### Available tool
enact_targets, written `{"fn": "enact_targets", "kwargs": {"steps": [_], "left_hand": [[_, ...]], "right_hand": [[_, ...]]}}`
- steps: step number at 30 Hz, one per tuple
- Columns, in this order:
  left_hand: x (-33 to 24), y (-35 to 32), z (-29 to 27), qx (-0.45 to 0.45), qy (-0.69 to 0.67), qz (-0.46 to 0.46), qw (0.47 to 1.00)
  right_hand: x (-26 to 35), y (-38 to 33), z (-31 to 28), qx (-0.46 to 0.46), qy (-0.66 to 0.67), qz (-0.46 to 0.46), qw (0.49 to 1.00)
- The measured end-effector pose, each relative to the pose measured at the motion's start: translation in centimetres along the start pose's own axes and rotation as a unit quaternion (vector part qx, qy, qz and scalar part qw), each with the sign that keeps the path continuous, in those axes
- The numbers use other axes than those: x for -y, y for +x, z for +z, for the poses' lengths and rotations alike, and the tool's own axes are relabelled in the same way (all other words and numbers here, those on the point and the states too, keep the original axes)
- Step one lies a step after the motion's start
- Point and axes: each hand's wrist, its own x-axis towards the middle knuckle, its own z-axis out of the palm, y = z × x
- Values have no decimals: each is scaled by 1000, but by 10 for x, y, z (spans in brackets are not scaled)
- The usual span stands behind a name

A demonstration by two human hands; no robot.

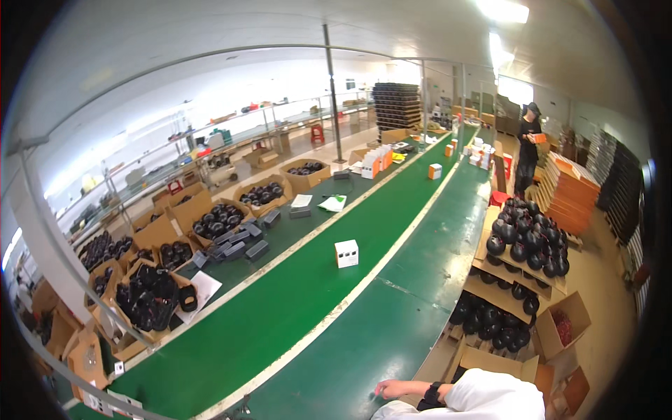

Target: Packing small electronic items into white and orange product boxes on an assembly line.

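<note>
My right hand [392, 388] rests at the near edge of the green side table [343, 364]. Its forearm, in a white sleeve with a black band at the wrist, enters from the lower right. The fingers lie loosely stretched on the table top, and I see nothing in them. My left hand is out of view; a bit of white cloth shows below the right hand. Ahead, a small white box [346, 254] with dark pictures and an orange side stands upright on the green conveyor belt [294, 301], well away from my hand. A similar box [435, 171] stands farther up the belt.
Cartons of black rounded parts [216, 221] and dark grey blocks [238, 241] line the belt's left side. At right are stacked trays of black spheres [528, 238], an open carton [562, 322] and an orange stack [565, 192]. A person [528, 150] stands beyond, holding an orange box.
</note>
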Motion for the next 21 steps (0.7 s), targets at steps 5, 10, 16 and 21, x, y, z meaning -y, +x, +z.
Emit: {"fn": "enact_targets", "kwargs": {"steps": [5, 10, 16, 21], "left_hand": [[10, 2, 7, 50, -80, 1, 996], [17, 0, 20, 85, -155, 0, 984], [22, -12, 37, 121, -254, -10, 959], [20, -23, 42, 149, -317, -6, 937]], "right_hand": [[-25, -9, 13, -4, 16, 8, 1000], [-35, -15, 12, -21, 40, 34, 998], [-33, -17, 12, -36, -3, -5, 999], [-23, -31, 12, -39, 14, 12, 999]]}}
